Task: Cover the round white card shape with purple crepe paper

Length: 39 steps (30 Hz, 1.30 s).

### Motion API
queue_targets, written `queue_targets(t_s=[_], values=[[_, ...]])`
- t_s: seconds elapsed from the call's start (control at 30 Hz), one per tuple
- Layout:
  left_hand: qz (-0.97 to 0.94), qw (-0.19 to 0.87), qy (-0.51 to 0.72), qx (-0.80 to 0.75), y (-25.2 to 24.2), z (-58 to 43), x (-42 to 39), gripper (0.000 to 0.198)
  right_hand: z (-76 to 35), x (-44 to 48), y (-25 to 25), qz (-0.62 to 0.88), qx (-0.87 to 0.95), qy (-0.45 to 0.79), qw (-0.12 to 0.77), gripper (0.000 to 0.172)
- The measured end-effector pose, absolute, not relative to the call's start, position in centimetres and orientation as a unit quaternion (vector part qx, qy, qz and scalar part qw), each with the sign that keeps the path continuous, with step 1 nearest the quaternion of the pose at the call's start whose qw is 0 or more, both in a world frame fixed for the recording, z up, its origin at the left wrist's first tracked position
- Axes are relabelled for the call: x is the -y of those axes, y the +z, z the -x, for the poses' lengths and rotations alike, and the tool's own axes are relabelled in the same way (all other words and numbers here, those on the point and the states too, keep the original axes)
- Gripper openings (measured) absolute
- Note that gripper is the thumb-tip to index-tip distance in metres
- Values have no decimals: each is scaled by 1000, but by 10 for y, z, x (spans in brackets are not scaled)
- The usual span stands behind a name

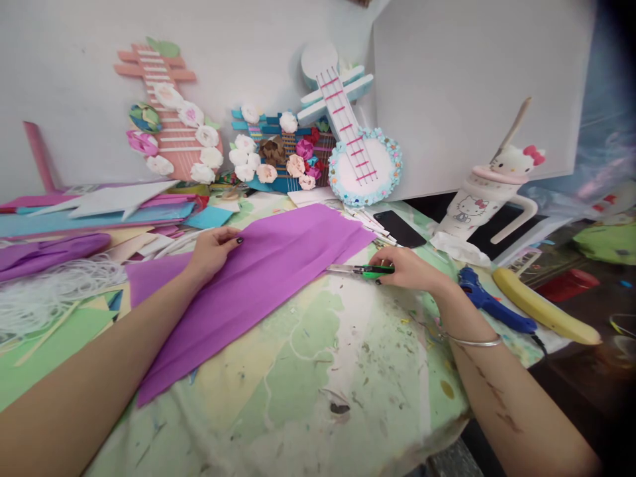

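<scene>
A large sheet of purple crepe paper (268,265) lies slantwise across the table, its lower layers showing at the right end. My left hand (211,254) is at the sheet's upper left edge, fingers closed together on it, the thumb with a dark nail on top. In my right hand (405,268) is a green and black utility knife (370,270). Its blade points left and meets the paper's lower right edge; whether the tip is under the sheet I cannot tell.
Decorated paper instruments (365,165) lean on the wall. Coloured sheets (109,212) and white strings (54,298) lie left. At right are a phone (399,228), a blue glue gun (497,305), a banana (544,308) and a cat-themed tumbler (477,205). A patterned cloth (308,371) covers the table.
</scene>
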State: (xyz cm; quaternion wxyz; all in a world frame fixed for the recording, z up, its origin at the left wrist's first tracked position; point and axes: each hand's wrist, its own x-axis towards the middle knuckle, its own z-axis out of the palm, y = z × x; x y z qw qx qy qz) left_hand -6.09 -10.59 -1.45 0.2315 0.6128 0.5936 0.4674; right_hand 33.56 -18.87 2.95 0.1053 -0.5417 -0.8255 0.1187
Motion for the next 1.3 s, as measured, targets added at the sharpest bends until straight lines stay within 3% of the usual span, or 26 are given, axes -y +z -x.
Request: queue_targets(t_s=[0.23,0.47,0.7,0.9,1.3], values=[[-672,181,418,-584,-7,64,104,21,-330,190,28,512,840,126,129,26],[-727,184,310,-584,2,74,104,40,-335,186,25,494,851,126,125,30],[-819,-7,245,-519,4,63,107,50,-335,183,22,497,851,112,125,33],[-934,45,140,-325,0,22,134,49,-333,174,13,475,864,83,145,37],[-949,85,37,-302,-10,0,164,53,-325,169,2,412,885,83,198,55]])
